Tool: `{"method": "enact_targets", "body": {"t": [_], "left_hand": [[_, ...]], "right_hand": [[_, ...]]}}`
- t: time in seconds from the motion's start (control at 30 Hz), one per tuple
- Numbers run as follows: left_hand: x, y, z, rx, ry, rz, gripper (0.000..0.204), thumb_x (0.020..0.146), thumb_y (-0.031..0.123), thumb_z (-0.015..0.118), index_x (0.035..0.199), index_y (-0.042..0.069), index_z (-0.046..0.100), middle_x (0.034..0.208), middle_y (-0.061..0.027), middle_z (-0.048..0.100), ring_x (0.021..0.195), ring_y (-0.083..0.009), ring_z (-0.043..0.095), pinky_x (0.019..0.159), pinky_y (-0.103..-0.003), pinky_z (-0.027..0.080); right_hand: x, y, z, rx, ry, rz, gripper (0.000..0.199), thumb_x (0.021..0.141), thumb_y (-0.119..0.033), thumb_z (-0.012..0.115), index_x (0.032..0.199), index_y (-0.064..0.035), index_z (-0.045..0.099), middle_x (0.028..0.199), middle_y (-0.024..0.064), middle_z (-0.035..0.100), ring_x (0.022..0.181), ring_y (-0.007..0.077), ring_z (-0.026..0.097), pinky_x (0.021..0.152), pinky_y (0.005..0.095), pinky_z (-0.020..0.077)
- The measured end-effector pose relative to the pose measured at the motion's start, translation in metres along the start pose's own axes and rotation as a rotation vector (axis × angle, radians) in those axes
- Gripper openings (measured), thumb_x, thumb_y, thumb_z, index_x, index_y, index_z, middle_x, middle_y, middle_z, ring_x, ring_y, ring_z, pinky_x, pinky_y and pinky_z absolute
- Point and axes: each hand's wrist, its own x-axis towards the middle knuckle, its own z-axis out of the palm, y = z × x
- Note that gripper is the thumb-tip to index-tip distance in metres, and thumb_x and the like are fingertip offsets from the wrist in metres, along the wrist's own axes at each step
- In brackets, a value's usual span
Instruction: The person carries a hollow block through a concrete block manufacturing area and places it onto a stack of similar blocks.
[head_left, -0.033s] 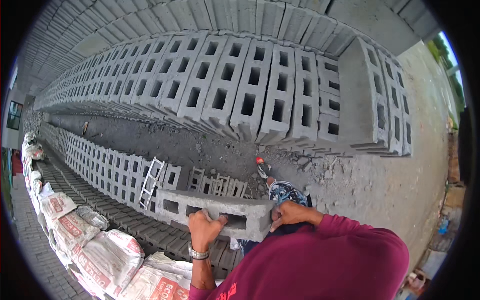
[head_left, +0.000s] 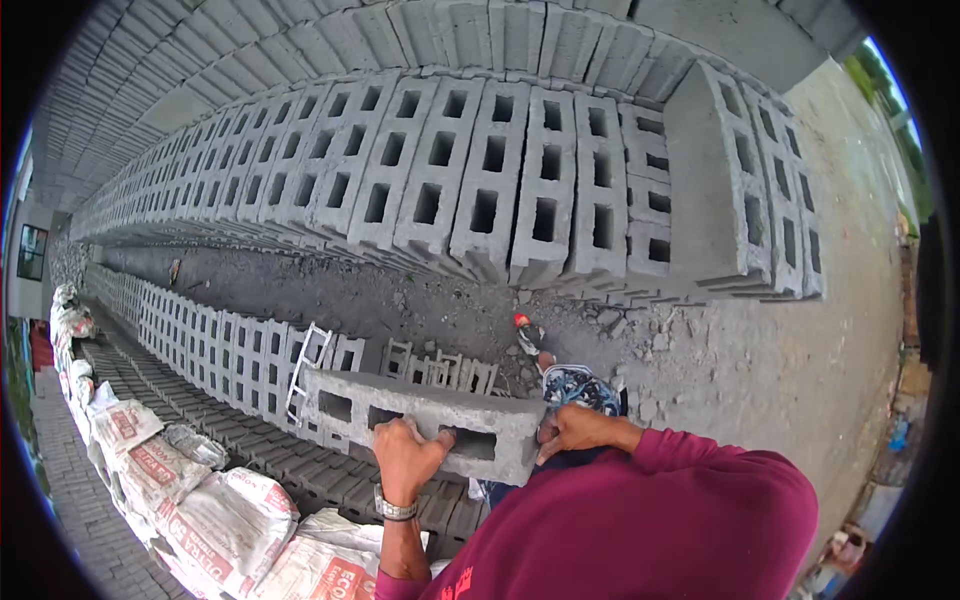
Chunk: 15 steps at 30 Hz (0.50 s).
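A grey hollow concrete block (head_left: 430, 396) lies across in front of my body, its rectangular holes facing me. My left hand (head_left: 408, 462) is closed on it near the middle, with the thumb at one hole and the fingers at the hole beside it. Around the block's right end, my right hand (head_left: 578, 430) is closed too, its fingers partly hidden. Beyond the block's left end, a white ladder-like frame (head_left: 309, 370) leans against a low row of blocks (head_left: 215, 345). Whether the held block rests on anything beneath is hidden.
A long stack of hollow blocks (head_left: 465, 165) runs along the far side, with more blocks behind. Rubble lies on the ground (head_left: 660, 350) between the rows. Cement bags (head_left: 230, 525) line the near left. A shoe with a red tip (head_left: 527, 330) shows beyond the block.
The held block's left end sits slightly farther left and higher in the picture. The surroundings have shifted a little with my view. Both hands keep their hold.
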Motion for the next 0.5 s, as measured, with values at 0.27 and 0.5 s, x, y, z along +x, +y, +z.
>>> {"method": "enact_targets", "body": {"t": [0.27,0.5], "left_hand": [[0.038,0.199,-0.059,0.431,0.019,0.738,0.042,0.059,0.03,0.078,0.076,-0.007,0.067,0.076,-0.0217,0.062,0.082,-0.0379,0.058,0.084,-0.044,0.044],[0.107,0.345,-0.026,0.428,-0.082,1.133,0.046,0.06,0.028,0.076,0.086,-0.009,0.067,0.083,-0.0257,0.061,0.09,-0.0417,0.057,0.089,-0.044,0.046]], "right_hand": [[-0.012,0.039,0.042,0.42,0.802,-0.473,0.031,0.08,-0.026,0.078,0.093,0.0007,0.069,0.083,0.0235,0.068,0.073,0.04,0.066,0.066,0.0442,0.0521],[-0.048,0.051,-0.05,0.398,1.231,-0.365,0.021,0.083,-0.016,0.071,0.1,-0.003,0.071,0.087,0.0177,0.071,0.077,0.0339,0.069,0.07,0.0415,0.0523]]}}
